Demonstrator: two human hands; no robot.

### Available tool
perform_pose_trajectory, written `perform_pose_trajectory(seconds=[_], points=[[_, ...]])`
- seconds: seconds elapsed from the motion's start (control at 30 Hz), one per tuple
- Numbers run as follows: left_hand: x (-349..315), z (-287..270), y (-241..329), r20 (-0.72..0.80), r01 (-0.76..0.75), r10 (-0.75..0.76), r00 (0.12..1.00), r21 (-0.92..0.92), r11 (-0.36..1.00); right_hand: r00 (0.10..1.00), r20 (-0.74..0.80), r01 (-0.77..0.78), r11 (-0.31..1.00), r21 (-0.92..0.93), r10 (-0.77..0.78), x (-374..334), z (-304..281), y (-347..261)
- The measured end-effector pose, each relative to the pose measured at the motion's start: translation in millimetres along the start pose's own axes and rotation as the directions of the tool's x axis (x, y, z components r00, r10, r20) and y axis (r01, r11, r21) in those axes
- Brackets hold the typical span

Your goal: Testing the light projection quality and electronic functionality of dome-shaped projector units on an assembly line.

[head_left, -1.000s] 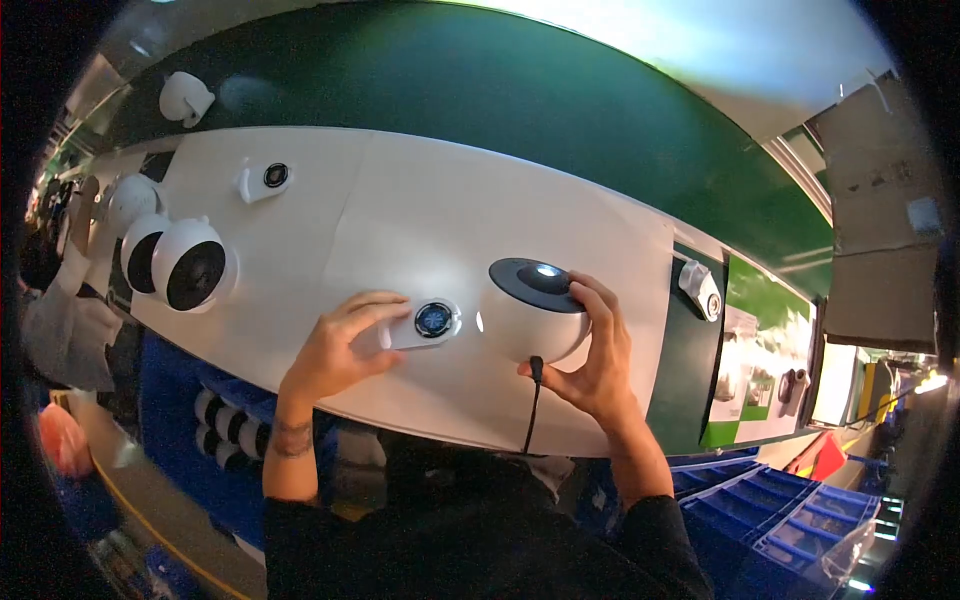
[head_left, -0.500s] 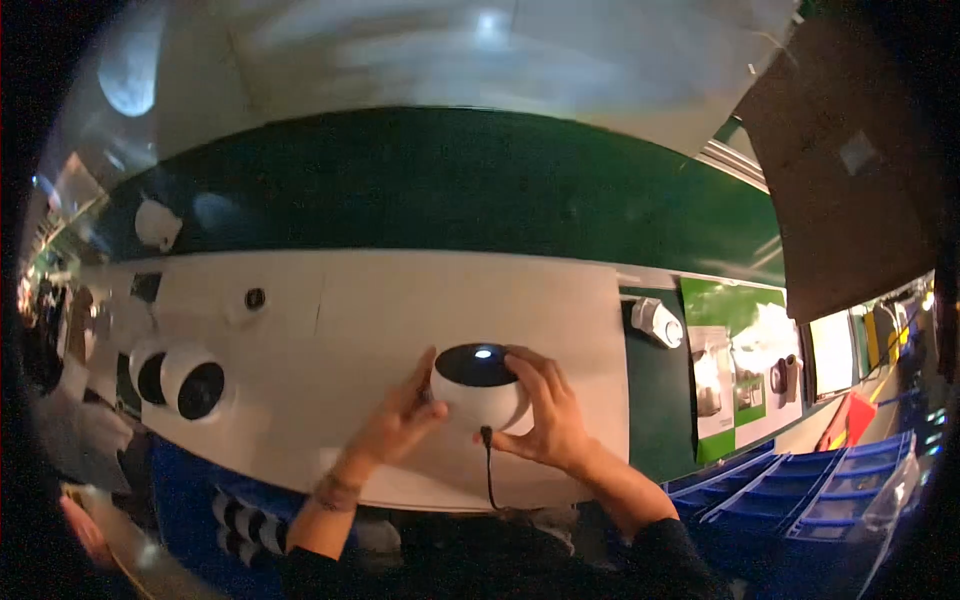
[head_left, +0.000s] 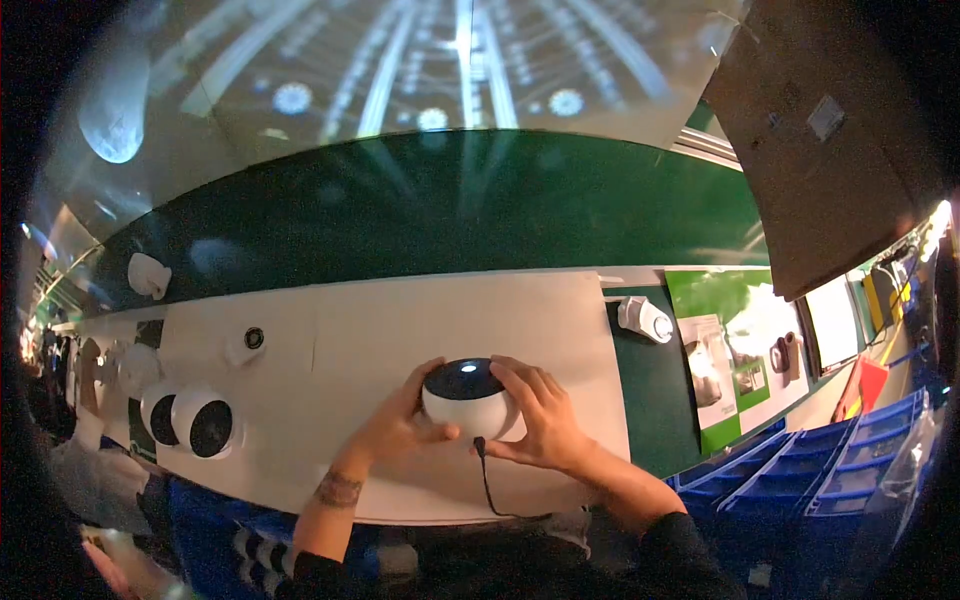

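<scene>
A round white projector [head_left: 464, 412] with a black top and a bright lens is held between both my hands over the white mat. My left hand [head_left: 405, 425] is curled round its left side, thumb toward the front. On the right side my right hand [head_left: 537, 412] grips it, fingers on the black top's edge and thumb low by the plug. A black cable [head_left: 487, 484] runs from the projector's front down past the mat's near edge. Bright streaks and round patterns [head_left: 433, 119] show on the pale panel ahead.
White mat [head_left: 300, 440] lies on a green bench. Black-faced white round units [head_left: 210, 427] stand at left, near a small white device [head_left: 246, 345]. To the right are a white fixture [head_left: 645, 319], a green-and-white printed sheet [head_left: 715, 350] and blue bins [head_left: 790, 480]. Brown cardboard [head_left: 840, 150] hangs upper right.
A faint blur on the panel has become sharp, bright streaks and round patterns. My hands still hold the projector, which sits slightly left and lower in view.
</scene>
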State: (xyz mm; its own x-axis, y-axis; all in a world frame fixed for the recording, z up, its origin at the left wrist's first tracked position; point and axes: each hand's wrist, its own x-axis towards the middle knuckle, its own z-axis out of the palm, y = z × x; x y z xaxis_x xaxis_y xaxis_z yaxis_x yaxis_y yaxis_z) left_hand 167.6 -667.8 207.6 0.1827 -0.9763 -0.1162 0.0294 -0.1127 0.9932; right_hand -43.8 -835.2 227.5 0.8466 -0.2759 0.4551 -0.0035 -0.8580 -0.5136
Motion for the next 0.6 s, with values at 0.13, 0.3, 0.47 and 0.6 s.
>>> perform_pose_trajectory(seconds=[0.13,0.3,0.47,0.6], points=[[5,-4,4,-0.009,-0.017,0.017,1.000,0.045,0.999,0.981,0.192,-0.039,0.966,0.255,-0.011,7,-20,23],[7,-2,-6,-0.001,-0.009,0.009,1.000,-0.023,1.000,0.902,0.355,-0.417,0.705,0.573,0.246,30,-12,47],[10,-4,-18,0.004,-0.052,0.053,0.999,-0.113,0.992,0.781,0.590,-0.614,0.432,0.661,0.208,63,1,55],[10,-4,-25,0.006,-0.041,0.042,0.999,-0.124,0.991,0.715,0.665,-0.676,0.454,0.580,0.214,74,3,58]])
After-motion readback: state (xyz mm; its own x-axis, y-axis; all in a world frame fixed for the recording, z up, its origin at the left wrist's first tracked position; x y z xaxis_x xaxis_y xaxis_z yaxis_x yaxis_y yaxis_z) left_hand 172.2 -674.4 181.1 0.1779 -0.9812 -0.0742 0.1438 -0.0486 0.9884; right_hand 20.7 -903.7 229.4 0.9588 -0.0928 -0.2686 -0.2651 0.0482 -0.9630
